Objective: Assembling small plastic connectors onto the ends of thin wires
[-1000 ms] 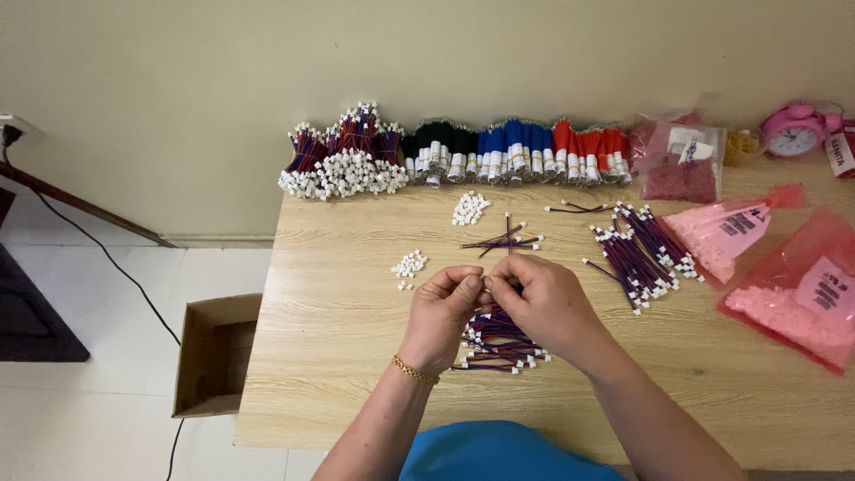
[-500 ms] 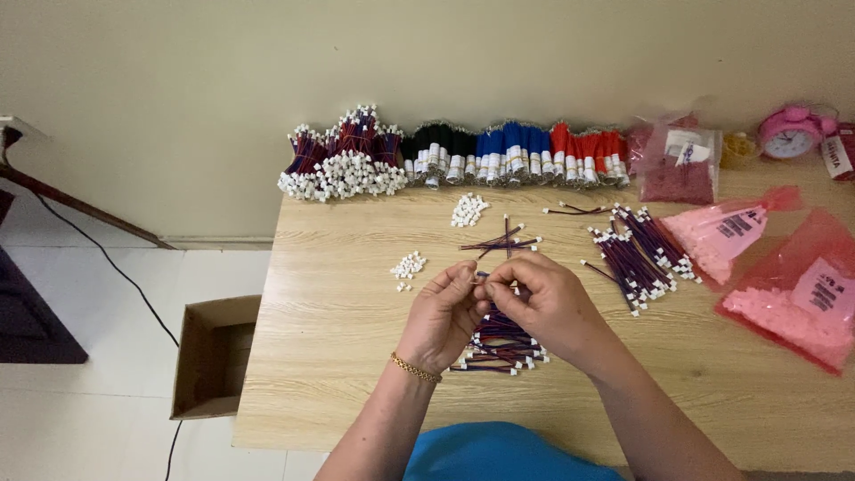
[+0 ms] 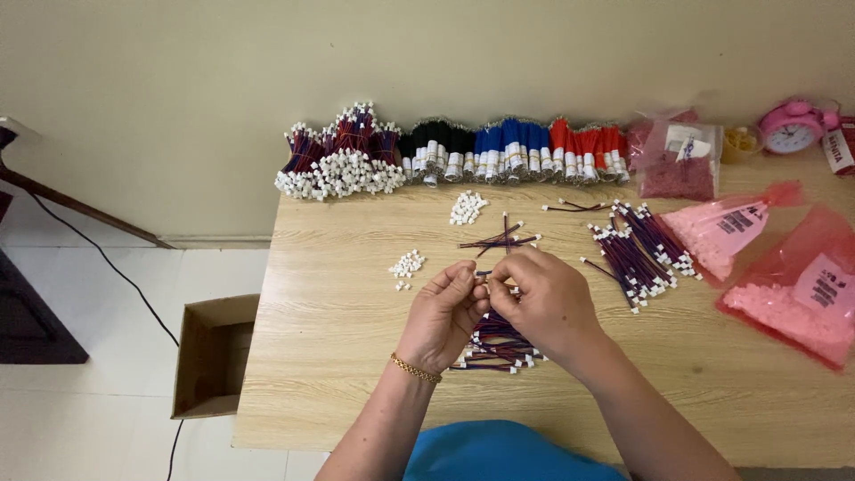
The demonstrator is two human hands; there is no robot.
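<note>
My left hand and my right hand meet fingertip to fingertip above the wooden table, pinching a short purple wire with a small white connector between them; the piece itself is mostly hidden by the fingers. A gold bracelet circles my left wrist. Right under the hands lies a pile of finished purple wires with white plugs. Just beyond the fingers rest a few loose purple wires. A small heap of white connectors sits to the left of my left hand.
Another heap of white connectors and a bundle of purple wires lie further out. Bundled wires in purple, black, blue and red line the wall. Pink bags, a pink clock. A cardboard box stands on the floor.
Both hands have stayed in the same spot; only the fingers have shifted slightly around the small wire piece.
</note>
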